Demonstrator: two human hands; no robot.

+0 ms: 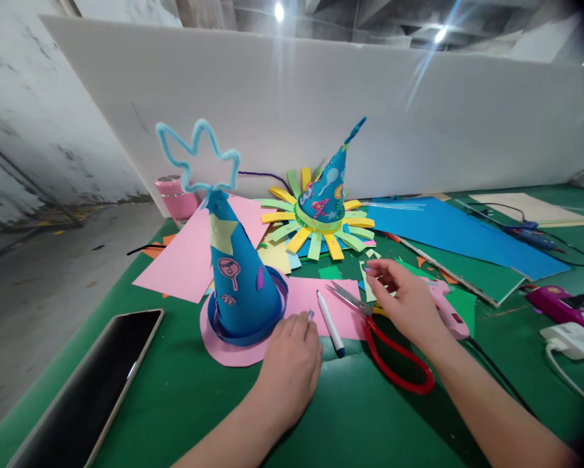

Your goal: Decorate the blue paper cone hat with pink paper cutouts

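Standing upright on the table (350, 416), left of centre, the cone hat (243, 299) has a blue body, a pale yellow star near its tip, a pink lollipop drawing on the front and a purple oval on the right side. A light blue fuzzy star outline (201, 127) tops the cone; a blue band circles the base above a round pink brim (238, 356).

The left hand (292, 364) rests at the brim's right edge, fingers together; whether it grips anything cannot be told. The right hand (404, 296) is raised near the scissors (358, 302), thumb and fingertips apart. A capped-end marker (330, 325) lies between the hands.

The table surface is green and smooth. A phone (87, 390) lies at the left; a pink glue gun (445, 309) lies beyond the right wrist. Behind, a second hat (327, 192) is ringed by yellow and green strips, with a blue sheet (448, 227) to its right.

A white panel (224, 91) spans the rear edge. Beyond are a stained wall (19, 84), a grey floor (111, 240) and bright ceiling lights (279, 12).
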